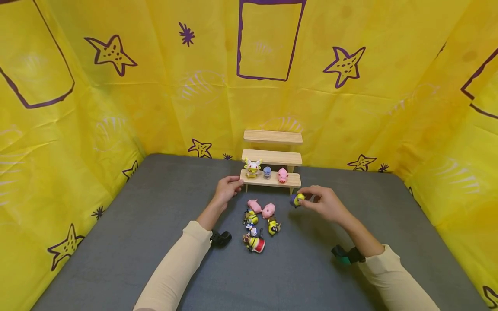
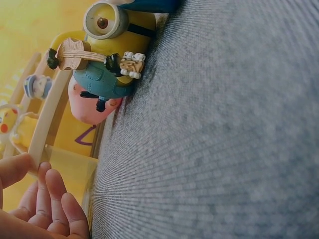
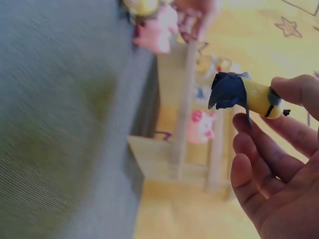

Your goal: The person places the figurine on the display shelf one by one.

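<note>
Caped yellow figure (image 1: 298, 199) is held by right hand (image 1: 324, 204), off the grey cloth (image 1: 155, 259), just near of the right end of the 3-tier wooden stand (image 1: 272, 137). Pinched at the head end between thumb and fingers, lower fingers loosely bent. Which fingertips bear on the far side can't be told. Head end is up, cape down, some tilt; a top grip like this probably keeps the base free and the shelf visible.

Left end of the front shelf (image 1: 268, 181) is pinched by left hand (image 1: 227, 190): thumb on 1 face, index on the other, rest curled below. Likely done as a brace, as the stand looks light and could be shifted by a knock.

On the front shelf, left to right, spaced apart: white-eared yellow figure (image 1: 252, 168), small grey-blue figure (image 1: 266, 172), pink pig (image 1: 282, 175). Gaps presumably kept so each can be seen.

6 loose items are bunched near of the stand, between the hands, likely for short reach: left loose pig (image 1: 254, 206), right loose pig (image 1: 268, 211), guitar figure (image 1: 252, 217), goggled figure (image 1: 273, 226), blue-white figure (image 1: 253, 231), red-robed figure (image 1: 257, 245) nearest.
</note>
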The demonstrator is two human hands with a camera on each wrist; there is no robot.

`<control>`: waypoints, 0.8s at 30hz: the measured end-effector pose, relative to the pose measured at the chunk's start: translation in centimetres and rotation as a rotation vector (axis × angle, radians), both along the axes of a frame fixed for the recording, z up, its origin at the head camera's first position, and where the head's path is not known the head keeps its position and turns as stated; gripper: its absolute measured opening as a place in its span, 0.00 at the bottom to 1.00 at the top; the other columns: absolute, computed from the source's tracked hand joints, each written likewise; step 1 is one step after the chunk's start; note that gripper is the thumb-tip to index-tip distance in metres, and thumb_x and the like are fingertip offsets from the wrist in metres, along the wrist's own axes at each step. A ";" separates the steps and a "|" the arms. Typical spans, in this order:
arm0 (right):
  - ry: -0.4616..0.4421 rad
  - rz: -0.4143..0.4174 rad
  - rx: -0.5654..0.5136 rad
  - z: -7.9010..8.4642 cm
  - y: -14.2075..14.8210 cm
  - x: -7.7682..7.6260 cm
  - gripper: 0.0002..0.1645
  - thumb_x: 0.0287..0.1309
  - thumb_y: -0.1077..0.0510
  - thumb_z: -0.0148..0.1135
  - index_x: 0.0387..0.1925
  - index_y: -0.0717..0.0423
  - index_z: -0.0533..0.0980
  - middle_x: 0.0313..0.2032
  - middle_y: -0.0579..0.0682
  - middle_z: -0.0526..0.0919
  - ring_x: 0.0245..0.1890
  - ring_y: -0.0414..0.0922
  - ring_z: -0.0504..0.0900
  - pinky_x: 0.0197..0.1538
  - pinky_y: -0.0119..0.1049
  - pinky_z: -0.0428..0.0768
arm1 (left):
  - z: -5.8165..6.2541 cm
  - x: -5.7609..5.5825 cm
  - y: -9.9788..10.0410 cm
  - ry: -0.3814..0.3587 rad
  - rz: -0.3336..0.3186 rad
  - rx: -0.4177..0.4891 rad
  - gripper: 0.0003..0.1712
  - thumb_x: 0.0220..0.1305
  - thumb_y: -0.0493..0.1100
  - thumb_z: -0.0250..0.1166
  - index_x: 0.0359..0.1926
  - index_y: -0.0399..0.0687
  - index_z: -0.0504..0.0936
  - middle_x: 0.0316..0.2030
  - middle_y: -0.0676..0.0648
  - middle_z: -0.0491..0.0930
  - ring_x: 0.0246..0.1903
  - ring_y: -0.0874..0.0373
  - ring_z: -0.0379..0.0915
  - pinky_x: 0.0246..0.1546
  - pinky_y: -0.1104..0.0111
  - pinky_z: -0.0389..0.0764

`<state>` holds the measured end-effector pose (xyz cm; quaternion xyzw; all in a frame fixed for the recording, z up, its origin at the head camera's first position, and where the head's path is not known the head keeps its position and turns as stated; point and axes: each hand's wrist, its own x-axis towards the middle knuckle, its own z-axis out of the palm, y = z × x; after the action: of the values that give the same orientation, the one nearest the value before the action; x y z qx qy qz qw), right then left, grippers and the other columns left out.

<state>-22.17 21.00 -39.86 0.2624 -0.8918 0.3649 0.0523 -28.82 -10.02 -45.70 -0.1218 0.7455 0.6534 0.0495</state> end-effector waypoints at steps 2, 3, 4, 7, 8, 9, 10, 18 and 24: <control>-0.008 -0.022 0.000 0.8 0.1 -0.5 0.13 0.56 0.62 0.68 0.44 0.62 0.82 0.34 0.53 0.85 0.33 0.40 0.78 0.33 0.31 0.76 | 0.0 0.0 0.0 0.000 0.000 0.001 0.21 0.67 0.45 0.63 0.57 0.42 0.77 0.47 0.41 0.83 0.39 0.58 0.77 0.41 0.68 0.75; -0.012 -0.034 0.002 1.2 0.2 -0.9 0.13 0.57 0.62 0.68 0.44 0.62 0.82 0.34 0.53 0.85 0.33 0.41 0.78 0.34 0.32 0.76 | 0.1 0.0 0.0 0.000 0.001 0.001 0.21 0.67 0.45 0.63 0.57 0.42 0.77 0.47 0.41 0.83 0.39 0.57 0.77 0.41 0.68 0.75; -0.023 -0.049 0.009 1.5 0.2 -1.2 0.14 0.58 0.61 0.67 0.45 0.62 0.82 0.35 0.53 0.85 0.34 0.42 0.78 0.35 0.32 0.77 | 0.1 0.0 0.0 0.000 0.003 -0.001 0.21 0.67 0.45 0.63 0.57 0.42 0.77 0.47 0.41 0.83 0.39 0.57 0.77 0.41 0.68 0.75; -0.052 -0.080 0.014 2.1 0.5 -2.4 0.15 0.60 0.58 0.66 0.46 0.63 0.81 0.35 0.54 0.85 0.35 0.44 0.79 0.38 0.35 0.78 | 0.1 0.0 0.0 0.000 0.001 -0.005 0.21 0.66 0.45 0.63 0.57 0.41 0.78 0.47 0.41 0.83 0.39 0.57 0.77 0.41 0.68 0.75; -0.061 -0.090 0.014 2.2 0.5 -2.8 0.15 0.61 0.58 0.65 0.47 0.62 0.81 0.35 0.55 0.85 0.36 0.45 0.80 0.39 0.36 0.79 | 0.0 0.0 0.0 0.000 0.001 -0.007 0.21 0.66 0.45 0.64 0.57 0.41 0.78 0.47 0.41 0.83 0.39 0.57 0.77 0.41 0.68 0.75; -0.067 -0.096 0.011 2.3 0.6 -3.2 0.16 0.61 0.57 0.65 0.47 0.62 0.81 0.36 0.55 0.86 0.36 0.46 0.80 0.40 0.36 0.79 | 0.0 0.0 -0.1 0.001 0.000 -0.007 0.21 0.66 0.45 0.64 0.57 0.41 0.78 0.47 0.41 0.83 0.39 0.57 0.77 0.41 0.68 0.75; -0.074 -0.101 0.006 2.4 0.6 -3.7 0.16 0.61 0.57 0.65 0.47 0.63 0.81 0.36 0.56 0.86 0.37 0.46 0.80 0.41 0.37 0.79 | 0.0 0.0 -0.1 0.002 -0.001 -0.009 0.21 0.66 0.45 0.64 0.57 0.41 0.78 0.47 0.41 0.83 0.38 0.57 0.77 0.41 0.68 0.75; -0.127 -0.148 0.010 2.7 0.5 -6.0 0.19 0.60 0.56 0.66 0.47 0.66 0.79 0.39 0.61 0.84 0.39 0.50 0.80 0.43 0.38 0.77 | -0.1 0.1 0.0 0.005 -0.001 0.003 0.21 0.66 0.44 0.64 0.57 0.40 0.78 0.46 0.41 0.83 0.37 0.58 0.77 0.41 0.67 0.76; -0.126 -0.167 0.044 2.7 0.1 -7.1 0.22 0.61 0.54 0.65 0.50 0.66 0.78 0.39 0.61 0.84 0.41 0.53 0.79 0.40 0.38 0.75 | 0.0 0.1 0.0 0.008 -0.004 0.006 0.21 0.66 0.44 0.64 0.57 0.40 0.78 0.46 0.40 0.84 0.37 0.58 0.77 0.41 0.67 0.76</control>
<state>-29.24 21.14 -37.19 0.1648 -0.9199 0.3553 0.0208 -28.76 -10.04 -45.65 -0.1174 0.7441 0.6559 0.0481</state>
